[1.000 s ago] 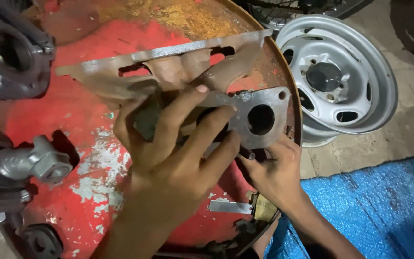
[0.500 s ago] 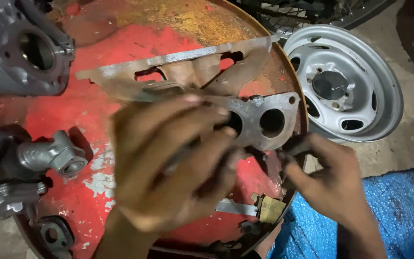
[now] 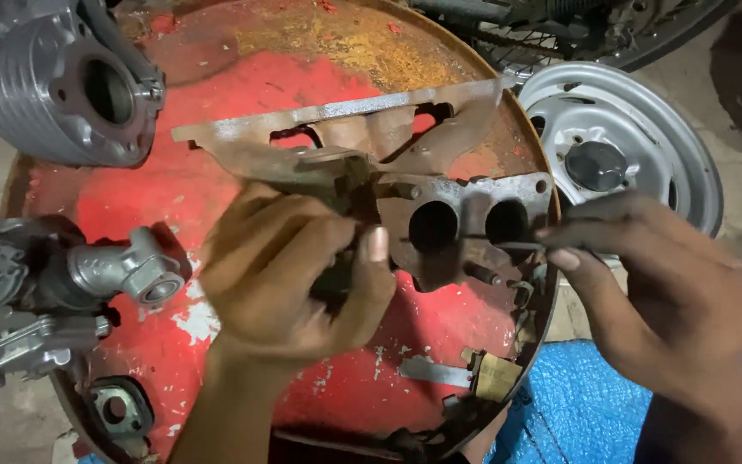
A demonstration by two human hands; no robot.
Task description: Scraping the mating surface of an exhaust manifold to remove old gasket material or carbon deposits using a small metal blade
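A rusty cast manifold [image 3: 362,150] with a two-hole flange [image 3: 465,228] lies on a round red drum top [image 3: 173,185]. My left hand [image 3: 289,275] grips the manifold's neck just left of the flange, fingers curled over it. My right hand [image 3: 646,283] is at the flange's right edge, thumb and fingers pinched on a thin dark rod-like tool [image 3: 508,247] whose tip reaches across the right hole. What the tool is exactly I cannot tell.
A ribbed grey engine cylinder [image 3: 66,86] sits at the drum's top left, a carburettor-like casting [image 3: 53,292] at the left edge, a small flange [image 3: 113,408] below. A silver wheel rim [image 3: 629,146] lies right of the drum, blue tarpaulin [image 3: 577,404] at lower right. A small padlock [image 3: 495,374] rests near the drum's front.
The view dropped and shifted. My left hand slid from covering the flange to gripping the neck, baring both holes. My right hand rose from below to the flange's right edge, holding the thin tool.
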